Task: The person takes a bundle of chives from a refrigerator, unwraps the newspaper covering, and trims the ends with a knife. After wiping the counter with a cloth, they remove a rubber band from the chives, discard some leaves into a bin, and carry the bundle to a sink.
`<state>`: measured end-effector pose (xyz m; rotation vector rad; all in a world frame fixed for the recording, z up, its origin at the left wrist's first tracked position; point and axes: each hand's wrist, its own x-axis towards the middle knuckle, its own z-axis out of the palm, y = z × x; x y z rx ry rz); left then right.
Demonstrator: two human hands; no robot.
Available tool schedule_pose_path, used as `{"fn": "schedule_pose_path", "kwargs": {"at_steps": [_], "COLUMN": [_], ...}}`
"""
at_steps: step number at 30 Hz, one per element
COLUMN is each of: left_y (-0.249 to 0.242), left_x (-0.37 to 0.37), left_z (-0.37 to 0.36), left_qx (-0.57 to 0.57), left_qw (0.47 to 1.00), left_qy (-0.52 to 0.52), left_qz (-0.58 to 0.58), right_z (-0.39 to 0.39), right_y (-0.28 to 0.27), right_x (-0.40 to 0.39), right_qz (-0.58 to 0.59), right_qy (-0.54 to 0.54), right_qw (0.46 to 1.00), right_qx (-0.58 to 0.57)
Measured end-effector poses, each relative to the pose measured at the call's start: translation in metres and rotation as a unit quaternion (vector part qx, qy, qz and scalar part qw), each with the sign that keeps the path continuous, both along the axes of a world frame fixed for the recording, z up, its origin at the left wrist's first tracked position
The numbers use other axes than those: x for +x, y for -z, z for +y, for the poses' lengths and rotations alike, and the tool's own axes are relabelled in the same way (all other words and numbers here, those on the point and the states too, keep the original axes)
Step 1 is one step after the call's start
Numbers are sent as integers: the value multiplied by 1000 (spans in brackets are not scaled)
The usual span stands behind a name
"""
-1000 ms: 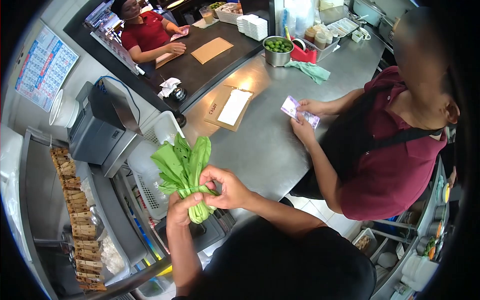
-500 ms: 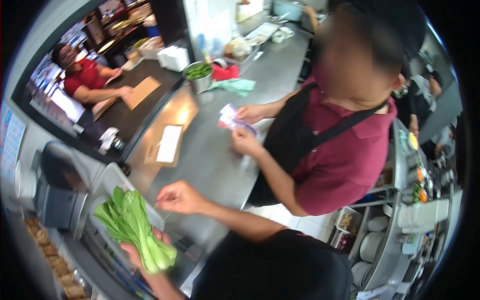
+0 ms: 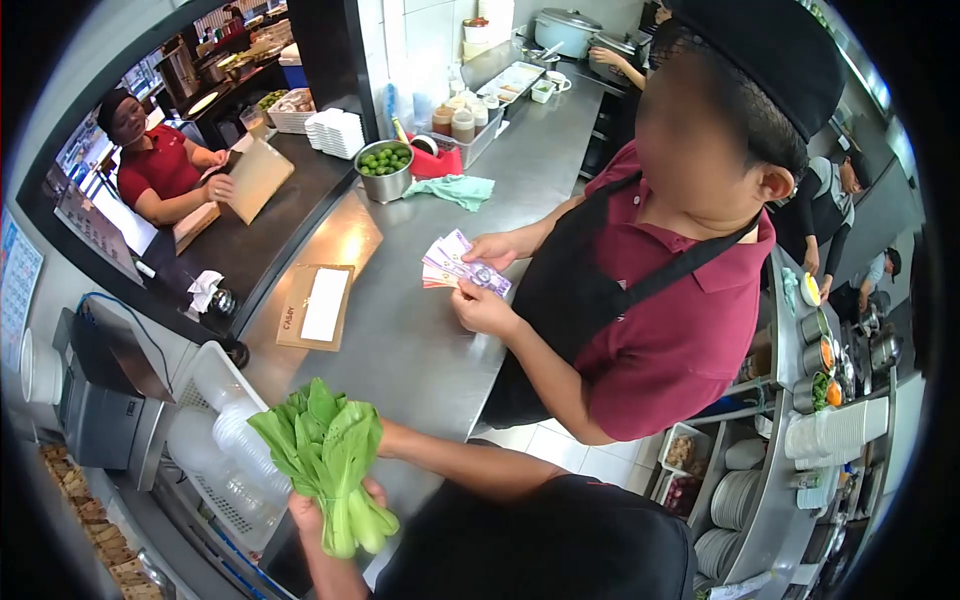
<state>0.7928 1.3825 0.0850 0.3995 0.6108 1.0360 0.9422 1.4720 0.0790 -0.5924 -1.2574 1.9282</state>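
Note:
A bunch of leafy green bok choy (image 3: 325,440) is held over the counter's near end, leaves up and pale stalks down. My left hand (image 3: 308,512) is closed around its lower part, with fingertips showing on the right side of the stalks. Only the wrist end of my right hand (image 3: 388,440) shows at the right edge of the leaves; its fingers are hidden behind them. Across the counter's corner, a person in a maroon shirt and black apron (image 3: 680,290) holds fanned banknotes (image 3: 462,265) in both hands.
On the steel counter (image 3: 420,350) lie a cardboard piece with white paper (image 3: 325,307), a pot of green fruit (image 3: 385,170) and a green cloth (image 3: 452,190). A white basket (image 3: 222,365) holds plastic containers. Another person in red (image 3: 160,175) handles cardboard beyond the opening.
My right hand has moved left and down, behind the leaves. The bok choy has shifted right and stands more upright. The banknotes are fanned wider, and the person in red has raised the cardboard.

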Motion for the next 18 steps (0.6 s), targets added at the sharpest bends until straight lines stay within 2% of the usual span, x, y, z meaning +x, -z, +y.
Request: {"fn": "schedule_pose_path", "kwargs": {"at_steps": [2, 4, 5, 7, 9, 10, 11, 12, 13, 14, 15, 16, 17, 18], "left_y": [1, -8, -7, -4, 5, 22, 26, 26, 31, 18, 19, 18, 17, 16], "left_x": [-2, -3, -7, -13, -22, -32, -32, -36, -42, -37, -47, -47, -49, -47], "left_z": [-2, -4, -5, -6, -9, -9, -14, -12, -12, -10, -8, -6, -5, -5], "left_qx": [6, 7, 24, 40, 18, 41, 23, 41, 3, -17, 1, 0, -5, -23], "left_qw": [1000, 999, 1000, 999, 998, 998, 998, 996, 996, 990, 995, 994, 993, 993], "left_qy": [-6, -24, -14, -11, -13, 12, -20, -25, -44, -96, -48, -48, -21, -26], "left_qz": [-29, -21, -11, -1, 58, 36, 55, 78, 77, 101, 92, 98, 117, 115], "right_z": [1, 0, -2, -3, -5, -4, 0, -6, -6, 1, 5, 11, 14, 16], "right_y": [3, 22, 31, 50, 62, 69, 69, 38, 47, 48, 36, 29, 37, 34], "right_x": [-5, -18, -22, -30, -28, -23, -14, -6, 0, 13, 23, 33, 35, 37], "right_qz": [-31, -69, -67, 22, 220, 257, 293, 254, 255, 278, 271, 296, 371, 374], "right_qy": [-30, 11, 7, -48, -58, -83, -114, -81, -80, -149, -142, -155, -204, -207], "right_qw": [999, 987, 987, 996, 939, 920, 896, 891, 872, 839, 842, 816, 787, 782], "right_qx": [1, 145, 145, -68, -259, -284, -314, -367, -409, -445, -444, -472, -449, -454]}}
